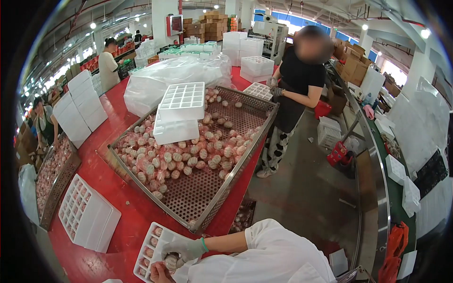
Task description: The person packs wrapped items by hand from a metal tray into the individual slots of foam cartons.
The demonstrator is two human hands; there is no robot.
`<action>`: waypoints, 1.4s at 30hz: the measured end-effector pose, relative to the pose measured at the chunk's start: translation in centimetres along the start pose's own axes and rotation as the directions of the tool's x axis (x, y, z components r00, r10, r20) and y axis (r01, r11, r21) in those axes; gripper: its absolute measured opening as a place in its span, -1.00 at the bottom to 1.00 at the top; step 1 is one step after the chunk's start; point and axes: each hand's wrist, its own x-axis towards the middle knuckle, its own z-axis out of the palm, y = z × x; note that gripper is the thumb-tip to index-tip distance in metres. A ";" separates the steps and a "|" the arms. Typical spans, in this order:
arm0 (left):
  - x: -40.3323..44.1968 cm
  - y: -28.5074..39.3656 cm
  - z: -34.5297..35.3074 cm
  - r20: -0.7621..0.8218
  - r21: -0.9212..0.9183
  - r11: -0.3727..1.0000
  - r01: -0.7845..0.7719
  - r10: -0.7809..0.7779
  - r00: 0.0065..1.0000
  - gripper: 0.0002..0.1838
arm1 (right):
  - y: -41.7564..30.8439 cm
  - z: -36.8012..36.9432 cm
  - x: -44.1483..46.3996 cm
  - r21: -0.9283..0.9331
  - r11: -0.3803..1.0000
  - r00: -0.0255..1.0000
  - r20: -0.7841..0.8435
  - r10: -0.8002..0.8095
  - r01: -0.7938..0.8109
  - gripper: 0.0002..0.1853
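Observation:
A white foam tray (pixel 150 239) with square cells lies at the table's near edge, with round, film-wrapped items in several cells. Over its right side, my right hand (pixel 185 249), in a pale glove with a green cuff, curls around a whitish round wrapped item (pixel 172 261). My left hand (pixel 160 273), its fingertips bare, is bent close beside that item at the bottom edge; what it grips, if anything, is hidden. Just beyond, a perforated metal bin (pixel 191 224) holds many such items in clear and reddish film. Two stacked foam trays (pixel 181 101) rest on top of them.
More foam trays (pixel 89 214) stand on the red table (pixel 127 203) at left. A large plastic bag (pixel 177 75) lies behind the bin. A co-worker (pixel 302 70) in black stands at its far right, gloved hands at another tray. A conveyor (pixel 377 155) runs along the right.

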 end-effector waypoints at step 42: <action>3.5 1.1 1.7 0.000 -0.420 0.814 0.401 -0.442 0.897 -0.83 | -0.2 -0.5 1.9 0.414 0.846 0.940 0.100 0.325 -0.336 -0.39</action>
